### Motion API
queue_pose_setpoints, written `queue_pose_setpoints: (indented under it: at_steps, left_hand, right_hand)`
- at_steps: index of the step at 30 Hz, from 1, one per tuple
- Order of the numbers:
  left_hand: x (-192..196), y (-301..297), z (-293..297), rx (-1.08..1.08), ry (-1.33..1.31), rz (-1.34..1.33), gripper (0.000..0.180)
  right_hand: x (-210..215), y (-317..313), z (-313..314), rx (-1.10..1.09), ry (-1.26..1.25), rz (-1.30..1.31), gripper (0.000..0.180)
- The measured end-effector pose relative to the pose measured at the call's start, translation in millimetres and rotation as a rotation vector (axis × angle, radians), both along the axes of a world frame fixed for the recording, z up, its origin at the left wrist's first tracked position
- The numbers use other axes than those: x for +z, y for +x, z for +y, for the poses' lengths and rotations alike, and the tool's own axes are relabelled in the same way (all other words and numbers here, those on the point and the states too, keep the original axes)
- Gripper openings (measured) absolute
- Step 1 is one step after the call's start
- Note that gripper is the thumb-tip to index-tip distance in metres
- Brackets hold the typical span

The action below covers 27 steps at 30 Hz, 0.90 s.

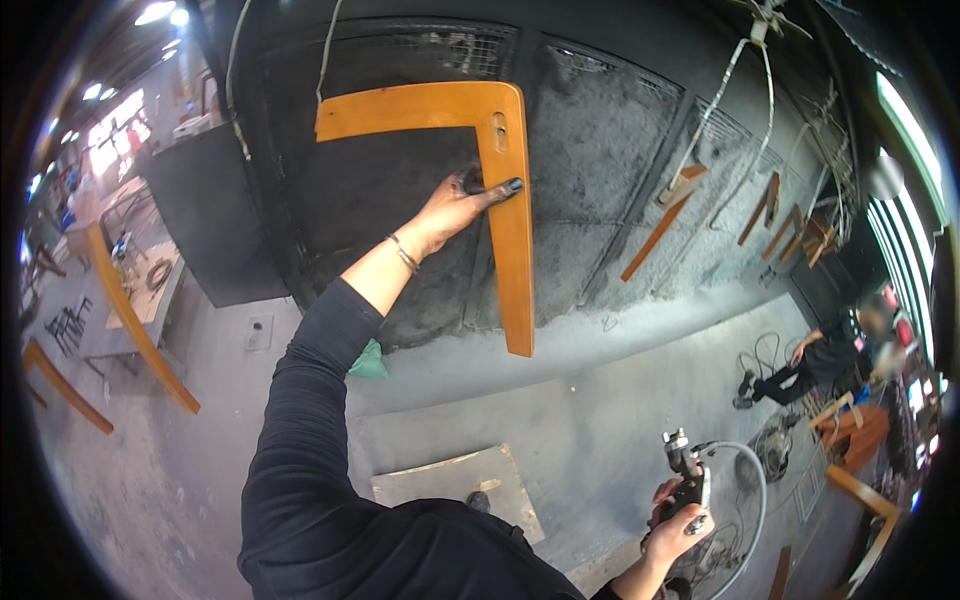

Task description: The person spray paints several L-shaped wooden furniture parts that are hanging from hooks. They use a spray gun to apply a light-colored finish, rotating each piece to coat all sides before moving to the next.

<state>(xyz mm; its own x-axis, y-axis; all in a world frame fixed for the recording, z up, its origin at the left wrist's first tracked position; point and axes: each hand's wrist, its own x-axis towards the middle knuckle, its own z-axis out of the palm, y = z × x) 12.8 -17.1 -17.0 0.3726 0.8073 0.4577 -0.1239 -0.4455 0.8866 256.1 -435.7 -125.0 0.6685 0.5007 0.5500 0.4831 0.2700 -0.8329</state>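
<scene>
Nearest, I have the right hand (676,538) wrapped around a spray gun (690,486), its grey hose (763,500) looping off to the right; I cannot tell whether it is firing. Farther out, I have the left hand (450,212) grasping the long leg of an L-shaped, orange-brown wooden piece (512,250), which seems to hang by its left end from a thin wire (326,50). I judge the step in hand as steadying that piece, gun held well apart; the next move seems to call for keeping it from swinging. Its back face is hidden from me. Beyond a dark panelled wall (600,130), toward the right rim, a distant person (812,350) is hard to make out
</scene>
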Motion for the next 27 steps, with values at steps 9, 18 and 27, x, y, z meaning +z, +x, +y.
queue_pose_setpoints:
  at_steps: [9, 18, 27]
  left_hand:
    - [-50, -72, 13, 0.336, -0.256, -0.464, 0.041]
    - [31, -290, -15, 0.487, 0.138, -0.851, 0.040]
    - [26, -308, -80, 0.739, 0.169, -0.328, 0.037]
  right_hand:
    - [-54, 36, 22, 0.144, -0.126, 0.143, 0.057]
    - [-67, 35, 36, 0.152, -0.255, 0.310, 0.026]
    - [-46, 15, 69, 0.329, -0.258, 0.167, 0.053]
